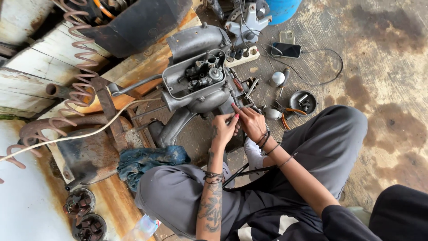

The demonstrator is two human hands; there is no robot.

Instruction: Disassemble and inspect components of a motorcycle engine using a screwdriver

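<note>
- a grey cast-metal machine head [196,76], its top cover off and its inner mechanism exposed, is seen lying on the stained concrete floor [383,67], just in front of the seated person's knees.
- the left hand [224,128] is held at the machine's lower edge, its fingers curled together; whether something small is pinched there cannot be told.
- the right hand [250,121] is placed touching the left, with its fingers bent and pressed close around a thin tool [232,96] that points up towards the machine.
- a blue rag [149,160] is laid beside the left knee.
- a screwdriver [239,85], orange-handled pliers [285,114], a small round dish of parts [303,102] and a phone [286,50] on a cable are scattered beyond the hands.
</note>
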